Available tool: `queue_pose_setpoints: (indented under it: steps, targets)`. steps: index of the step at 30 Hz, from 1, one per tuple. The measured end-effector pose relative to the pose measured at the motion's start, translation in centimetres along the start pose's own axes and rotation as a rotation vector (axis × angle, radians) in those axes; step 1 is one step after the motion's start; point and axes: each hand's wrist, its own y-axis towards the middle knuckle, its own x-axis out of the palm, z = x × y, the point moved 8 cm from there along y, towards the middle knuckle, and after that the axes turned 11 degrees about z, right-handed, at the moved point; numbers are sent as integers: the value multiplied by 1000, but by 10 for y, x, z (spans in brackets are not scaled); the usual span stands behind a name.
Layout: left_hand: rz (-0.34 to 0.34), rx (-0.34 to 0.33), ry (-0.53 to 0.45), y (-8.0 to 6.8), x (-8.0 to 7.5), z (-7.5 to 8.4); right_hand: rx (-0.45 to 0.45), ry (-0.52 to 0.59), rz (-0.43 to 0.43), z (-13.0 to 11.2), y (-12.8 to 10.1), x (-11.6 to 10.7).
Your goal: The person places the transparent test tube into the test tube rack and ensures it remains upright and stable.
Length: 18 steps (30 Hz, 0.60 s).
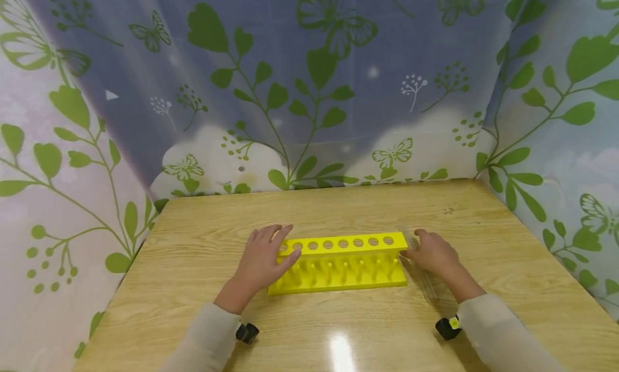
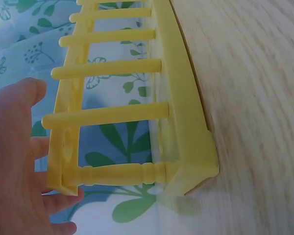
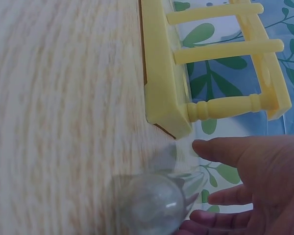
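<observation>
A yellow test tube rack stands upright on the table, with a row of round holes in its top bar and pegs on its base. My left hand is at the rack's left end, thumb in front and fingers behind the top bar. In the left wrist view the thumb stands off the rack. Near the right end is my right hand, its thumb extended and apart from the rack. Clear glass tubes lie beside it, partly hidden under that hand; one rounded end shows large in the right wrist view.
The wood-grain table reaches back to a curtain printed with leaves and butterflies, which also hangs along both sides. Each wrist wears a small black camera, such as the left one. A bright light reflection lies near the table's front.
</observation>
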Motion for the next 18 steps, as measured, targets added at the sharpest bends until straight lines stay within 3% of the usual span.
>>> queue_pose_setpoints:
  steps: [18]
  targets:
    - [-21, 14, 8, -2, 7, 8, 12, -13, -14, 3, 2, 1]
